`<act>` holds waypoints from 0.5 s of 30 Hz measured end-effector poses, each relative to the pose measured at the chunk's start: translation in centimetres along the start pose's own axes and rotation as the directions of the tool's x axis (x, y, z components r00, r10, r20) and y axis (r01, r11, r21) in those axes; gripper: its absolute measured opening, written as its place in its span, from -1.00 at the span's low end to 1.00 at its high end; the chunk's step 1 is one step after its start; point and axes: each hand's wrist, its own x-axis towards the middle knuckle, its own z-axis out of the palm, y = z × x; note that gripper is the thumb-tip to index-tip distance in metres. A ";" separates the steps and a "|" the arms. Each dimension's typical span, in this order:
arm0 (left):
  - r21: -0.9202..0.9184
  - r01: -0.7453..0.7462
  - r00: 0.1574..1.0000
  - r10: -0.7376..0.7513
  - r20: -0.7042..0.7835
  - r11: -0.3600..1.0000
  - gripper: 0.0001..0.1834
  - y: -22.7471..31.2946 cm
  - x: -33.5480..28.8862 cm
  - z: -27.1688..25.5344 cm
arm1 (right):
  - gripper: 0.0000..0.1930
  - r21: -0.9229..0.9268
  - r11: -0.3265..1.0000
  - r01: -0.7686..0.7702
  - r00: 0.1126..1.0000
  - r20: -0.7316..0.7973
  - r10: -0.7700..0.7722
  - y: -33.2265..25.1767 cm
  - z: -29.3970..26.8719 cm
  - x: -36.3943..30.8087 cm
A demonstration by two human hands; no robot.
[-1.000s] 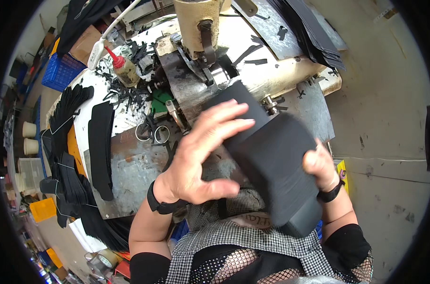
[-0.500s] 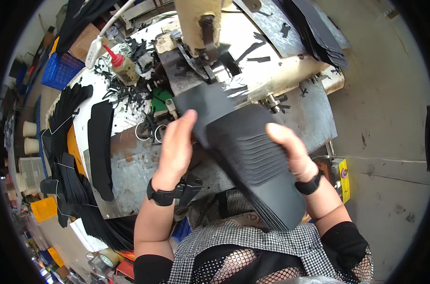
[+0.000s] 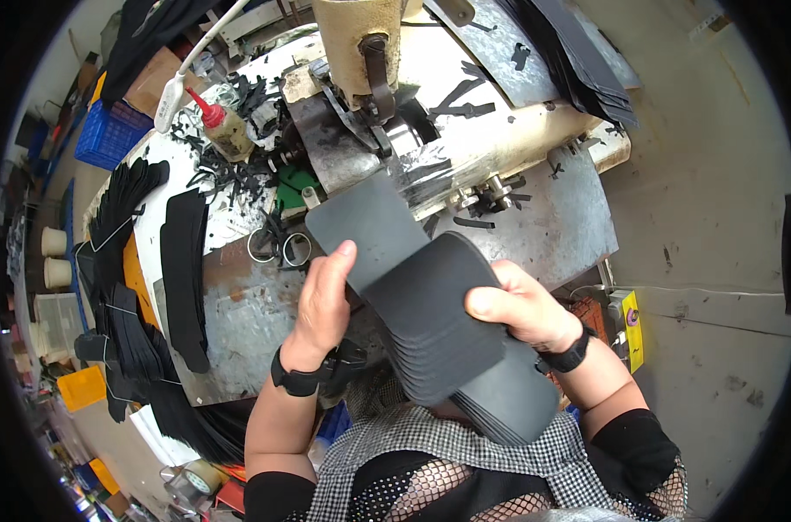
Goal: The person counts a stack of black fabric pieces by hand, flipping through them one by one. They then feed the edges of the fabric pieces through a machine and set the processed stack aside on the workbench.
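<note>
A fanned stack of flat black pieces with rounded corners [image 3: 434, 322] lies tilted across both hands, over the front of the bench. My right hand [image 3: 530, 309] grips the stack's right side, thumb on top and fingers beneath. At the upper left, one smooth dark grey-black piece [image 3: 369, 228] sticks out of the stack toward the machine. My left hand [image 3: 324, 300] holds the left edge by this piece, its thumb lying along the edge; its other fingers are partly hidden. Just beyond stands a cream machine [image 3: 352, 52] with a metal work plate [image 3: 326, 143].
Black scraps [image 3: 230, 178] litter the white tabletop around a red-tipped bottle [image 3: 225, 130]. Bundled black strips [image 3: 134, 322] and a loose pile [image 3: 185, 278] lie on the left. Scissors handles [image 3: 297, 250] rest near my left hand. More black sheets [image 3: 569, 61] are stacked at the far right.
The stack has come down and nearer to me, its fan spread differently. The smooth piece at its upper left shows more fully. My right thumb has moved inward over the stack.
</note>
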 end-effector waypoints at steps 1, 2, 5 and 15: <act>-0.371 0.393 0.915 -0.397 0.070 0.841 -0.58 2.2 0.8 0.3 | -0.65 0.003 1.000 0.001 1.000 -0.006 -0.001 0.2 0.2 0.4; -0.496 0.400 0.885 -0.465 -0.008 0.771 -0.61 1.8 0.9 0.5 | -0.63 0.023 1.000 0.002 1.000 -0.021 -0.001 0.3 0.3 0.9; -0.662 0.395 0.828 -0.558 -0.044 0.638 -0.62 2.7 2.6 1.5 | -0.58 0.056 0.998 0.011 0.997 -0.077 -0.007 -0.1 0.3 1.2; -0.122 0.105 0.976 -0.078 0.204 0.987 -0.57 4.0 4.1 0.7 | -0.57 -0.225 0.956 0.190 0.911 -0.322 -0.257 -3.4 -1.2 -2.6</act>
